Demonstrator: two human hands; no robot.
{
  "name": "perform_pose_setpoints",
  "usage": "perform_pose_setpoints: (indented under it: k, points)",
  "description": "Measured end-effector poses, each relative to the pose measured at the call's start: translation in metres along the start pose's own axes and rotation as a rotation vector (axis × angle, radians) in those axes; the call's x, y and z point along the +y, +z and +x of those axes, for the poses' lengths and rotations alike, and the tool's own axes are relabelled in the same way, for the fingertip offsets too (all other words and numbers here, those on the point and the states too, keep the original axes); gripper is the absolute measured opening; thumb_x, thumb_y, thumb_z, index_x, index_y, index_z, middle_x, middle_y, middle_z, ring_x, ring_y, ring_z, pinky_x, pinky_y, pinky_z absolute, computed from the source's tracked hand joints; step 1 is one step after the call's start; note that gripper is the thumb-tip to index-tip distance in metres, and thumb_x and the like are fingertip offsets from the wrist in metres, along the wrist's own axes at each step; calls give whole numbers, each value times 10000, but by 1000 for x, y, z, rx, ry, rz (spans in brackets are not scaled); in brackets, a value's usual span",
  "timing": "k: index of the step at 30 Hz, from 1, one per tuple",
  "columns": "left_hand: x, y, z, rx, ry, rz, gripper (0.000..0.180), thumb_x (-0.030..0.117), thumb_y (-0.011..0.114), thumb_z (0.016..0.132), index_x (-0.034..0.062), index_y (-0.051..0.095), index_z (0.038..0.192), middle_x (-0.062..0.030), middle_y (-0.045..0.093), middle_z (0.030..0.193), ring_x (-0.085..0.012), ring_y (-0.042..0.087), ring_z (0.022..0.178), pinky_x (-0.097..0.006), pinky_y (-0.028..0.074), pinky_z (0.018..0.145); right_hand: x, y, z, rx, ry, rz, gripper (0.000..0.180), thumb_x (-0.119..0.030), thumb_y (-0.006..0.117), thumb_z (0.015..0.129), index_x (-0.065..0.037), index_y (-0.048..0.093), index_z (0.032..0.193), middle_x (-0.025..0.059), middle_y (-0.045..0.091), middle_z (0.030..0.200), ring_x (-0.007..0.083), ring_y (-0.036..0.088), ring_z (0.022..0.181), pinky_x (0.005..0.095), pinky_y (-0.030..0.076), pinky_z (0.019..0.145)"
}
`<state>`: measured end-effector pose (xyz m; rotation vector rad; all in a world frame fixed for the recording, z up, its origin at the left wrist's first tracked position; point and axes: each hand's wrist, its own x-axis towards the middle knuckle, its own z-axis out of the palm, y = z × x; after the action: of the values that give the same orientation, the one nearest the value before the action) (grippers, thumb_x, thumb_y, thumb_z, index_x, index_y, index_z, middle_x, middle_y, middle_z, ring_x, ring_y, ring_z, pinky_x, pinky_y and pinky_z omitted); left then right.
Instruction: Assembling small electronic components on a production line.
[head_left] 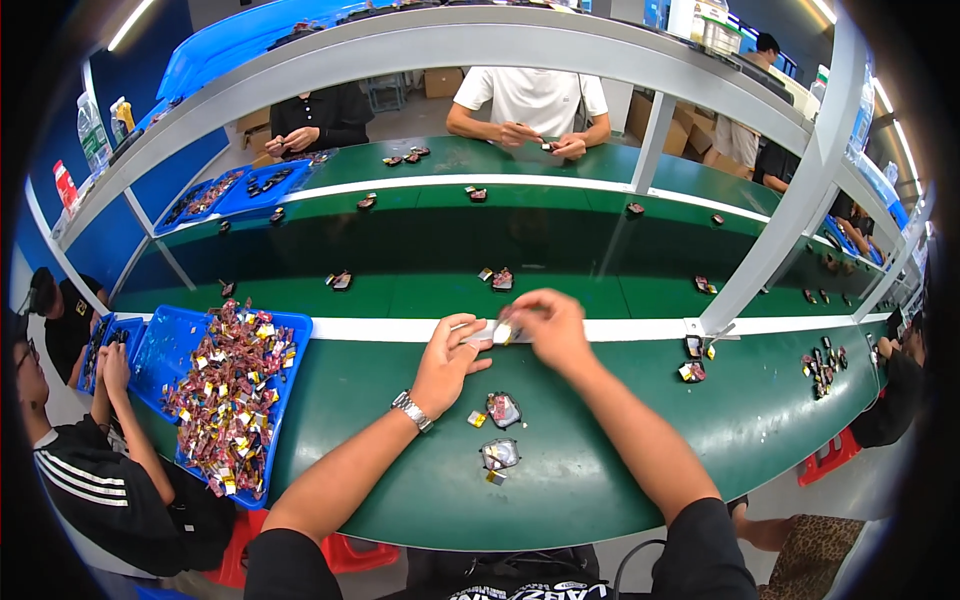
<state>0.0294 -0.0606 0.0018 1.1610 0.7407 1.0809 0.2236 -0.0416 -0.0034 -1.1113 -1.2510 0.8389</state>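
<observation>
My right hand (pixel 555 325) is closed in a pinch above the near white rail, holding a small part with a white-and-yellow tag (pixel 503 332). My left hand (pixel 452 355), with a metal watch on its wrist, reaches to the same spot. Its fingers are stretched out and apart beside the tag; whether they touch it is hard to see. On the green table below my hands lies a small black-rimmed unit with a reddish inside (pixel 503 409). Nearer to me is another black-rimmed unit with a silvery face (pixel 499 455). Each has a small tag beside it.
A blue tray (pixel 307 345) heaped with reddish tagged parts stands at left. A moving-belt-like green strip (pixel 420 290) carries scattered units beyond the white rail (pixel 620 329). A grey post (pixel 790 180) rises at right, near more units (pixel 692 371). People sit opposite and on both sides.
</observation>
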Motion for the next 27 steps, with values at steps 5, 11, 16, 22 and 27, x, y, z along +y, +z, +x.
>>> perform_pose_setpoints:
  k: [5, 11, 16, 22, 27]
  points:
    - [-2, -7, 5, -95, -19, -4, 272, 52, 478, 985, 35, 453, 1255, -198, 545, 1321, -276, 599, 1161, -395, 546, 945, 15, -87, 70, 379, 252, -645, 203, -138, 795, 766, -9, 729, 908, 125, 724, 838, 193, 685, 772, 307, 537, 743]
    - [-6, -11, 6, -129, -14, 40, 201, 60, 490, 988, -7, 505, 1177, -190, 619, 1189, -238, 655, 1040, -349, 570, 868, 18, -63, 69, 382, -227, -1079, 370, -277, 723, 807, 34, 650, 992, 231, 622, 984, 411, 585, 951, 479, 474, 873]
    - [-4, -16, 7, -115, -31, 31, 170, 69, 492, 991, -1, 512, 1144, -180, 634, 1130, -207, 669, 931, -316, 575, 785, 15, 25, 56, 189, -46, -1108, 601, -404, 804, 728, 46, 561, 1043, 226, 644, 955, 383, 632, 929, 459, 509, 829]
    - [1, -15, 8, 37, -93, -47, 166, 174, 440, 1029, 33, 514, 1078, -150, 639, 1081, -182, 646, 874, -314, 555, 739, 19, 6, 47, 111, -105, -786, 480, -205, 769, 739, -3, 533, 1104, 153, 676, 1007, 310, 649, 981, 412, 510, 833]
    - [12, -23, 9, -184, -252, -158, 288, 246, 419, 1045, 30, 540, 1192, -114, 642, 1062, -168, 624, 886, -318, 527, 751, -44, -11, -19, -422, -253, -378, 468, -97, 730, 755, -55, 530, 1175, 134, 628, 1132, 268, 570, 1105, 395, 479, 923]
